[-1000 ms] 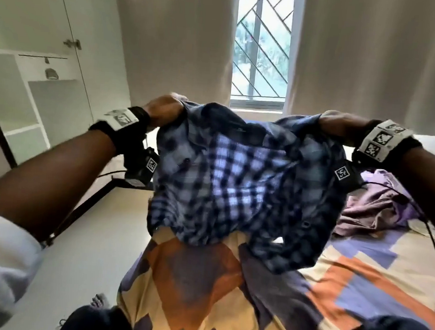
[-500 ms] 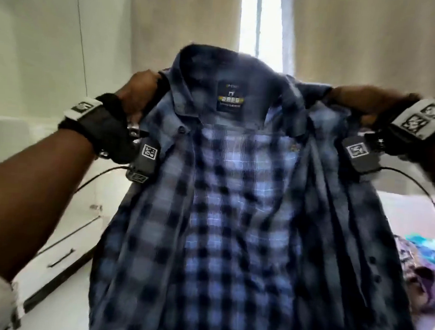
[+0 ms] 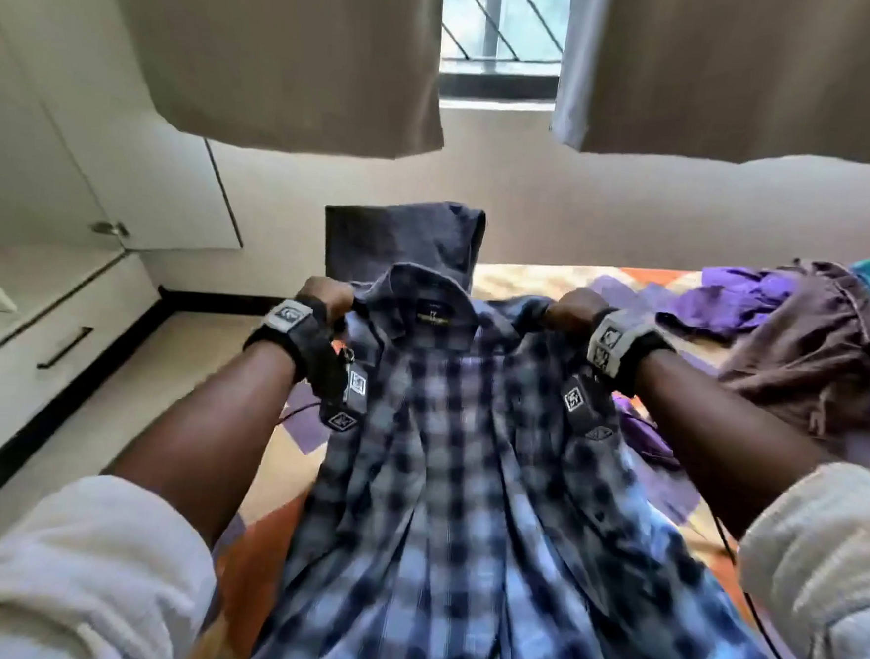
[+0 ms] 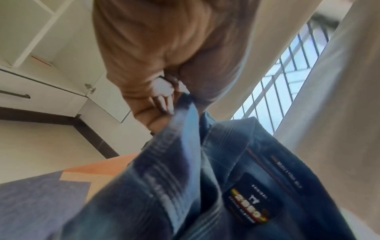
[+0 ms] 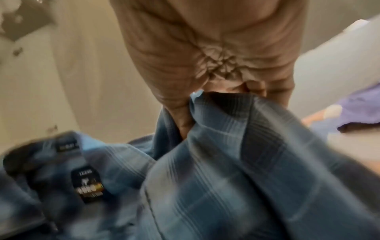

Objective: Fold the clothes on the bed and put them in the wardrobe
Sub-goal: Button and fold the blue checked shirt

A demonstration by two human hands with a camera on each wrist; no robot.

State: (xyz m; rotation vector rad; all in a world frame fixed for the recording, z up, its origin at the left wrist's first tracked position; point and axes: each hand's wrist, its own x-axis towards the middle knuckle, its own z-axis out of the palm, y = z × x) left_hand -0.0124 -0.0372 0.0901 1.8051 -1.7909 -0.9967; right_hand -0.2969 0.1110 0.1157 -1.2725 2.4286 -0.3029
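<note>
A blue plaid shirt stretches from my hands back toward me over the patterned bed, inside facing up with the collar label showing. My left hand grips its left shoulder beside the collar. My right hand grips the right shoulder. In the left wrist view the left hand pinches a fold of the shirt. In the right wrist view the right hand has its fingers curled round the shirt cloth. The picture is blurred.
A folded dark blue-grey garment lies at the bed's far edge, just beyond the collar. A heap of purple and brown clothes sits at the right. The white wardrobe, with drawers and a door handle, stands at the left across a strip of floor.
Both hands have brought the shirt down from up in front of the window to low over the bed. It is now spread out lengthwise, still held at the shoulders.
</note>
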